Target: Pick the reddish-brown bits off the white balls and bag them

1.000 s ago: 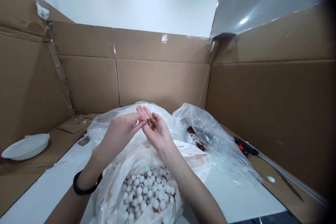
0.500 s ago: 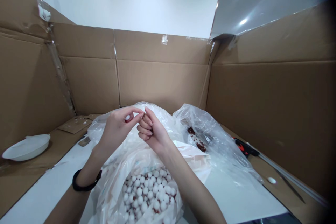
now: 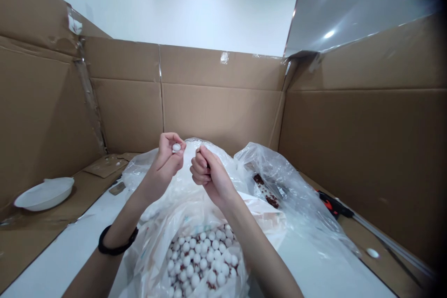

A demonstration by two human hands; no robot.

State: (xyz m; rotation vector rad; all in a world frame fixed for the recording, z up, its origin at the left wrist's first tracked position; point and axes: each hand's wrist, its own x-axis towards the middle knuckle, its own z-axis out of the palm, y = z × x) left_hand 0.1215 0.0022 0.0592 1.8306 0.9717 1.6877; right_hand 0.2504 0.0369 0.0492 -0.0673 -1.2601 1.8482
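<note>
My left hand [image 3: 161,167], with a black band at the wrist, is raised over the bags, its fingers closed around a small white ball [image 3: 176,147]. Just to its right and apart from it, my right hand [image 3: 213,174] is curled into a fist, thumb pressed on the forefinger. Whatever lies inside that fist is hidden or too small to name. Below both hands, an open plastic bag [image 3: 153,247] holds several white balls [image 3: 203,264] with dark red bits among them.
Behind the hands lies clear plastic [image 3: 218,153]. Another clear bag [image 3: 296,191] with dark red pieces [image 3: 271,201] is at right. A white dish [image 3: 45,195] sits at left. A black-and-red tool [image 3: 331,202] lies near the right cardboard wall [image 3: 366,139], beside a white round piece [image 3: 372,253].
My hands, whose fingertips met half a second ago, have moved apart. My left hand has turned so the white ball shows more fully. The whole view has shifted slightly.
</note>
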